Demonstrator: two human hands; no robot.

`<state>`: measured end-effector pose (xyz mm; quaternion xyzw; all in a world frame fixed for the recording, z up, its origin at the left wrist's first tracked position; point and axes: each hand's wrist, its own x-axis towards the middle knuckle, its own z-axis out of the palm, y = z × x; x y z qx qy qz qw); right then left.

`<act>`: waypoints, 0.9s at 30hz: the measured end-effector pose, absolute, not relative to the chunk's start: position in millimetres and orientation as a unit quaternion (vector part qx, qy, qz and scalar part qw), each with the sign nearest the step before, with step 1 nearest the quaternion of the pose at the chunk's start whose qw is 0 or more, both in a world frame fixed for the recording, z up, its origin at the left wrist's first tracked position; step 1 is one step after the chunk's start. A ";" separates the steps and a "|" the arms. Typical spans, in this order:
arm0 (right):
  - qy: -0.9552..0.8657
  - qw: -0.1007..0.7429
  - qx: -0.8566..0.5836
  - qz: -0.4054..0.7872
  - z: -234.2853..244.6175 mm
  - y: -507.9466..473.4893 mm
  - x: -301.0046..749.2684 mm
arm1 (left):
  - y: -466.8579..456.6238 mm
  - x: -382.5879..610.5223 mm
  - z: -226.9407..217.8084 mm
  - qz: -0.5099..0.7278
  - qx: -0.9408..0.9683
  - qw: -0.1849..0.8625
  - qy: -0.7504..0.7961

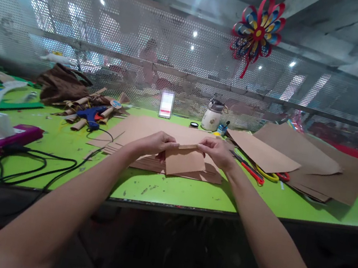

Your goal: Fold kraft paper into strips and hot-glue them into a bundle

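Observation:
Between my two hands is a small piece of brown kraft paper, its far edge folded over into a narrow strip. My left hand pinches the left end of that fold, and my right hand pinches the right end. The lower part of the paper hangs toward me as a flat panel. Beneath it lies a stack of larger brown paper sheets on the green table. Some fingertips are hidden behind the paper.
Left are a blue glue gun, rolled paper tubes, a brown bag and a purple power strip with black cables. Scissors and more paper sheets lie right. A phone and a jug stand behind.

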<state>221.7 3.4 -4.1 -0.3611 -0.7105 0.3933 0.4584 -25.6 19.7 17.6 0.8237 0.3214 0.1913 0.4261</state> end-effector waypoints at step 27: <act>-0.678 0.500 -0.351 0.409 5.7 -9.8 211.8 | 21.8 -36.0 20.8 0.262 0.778 0.504 0.270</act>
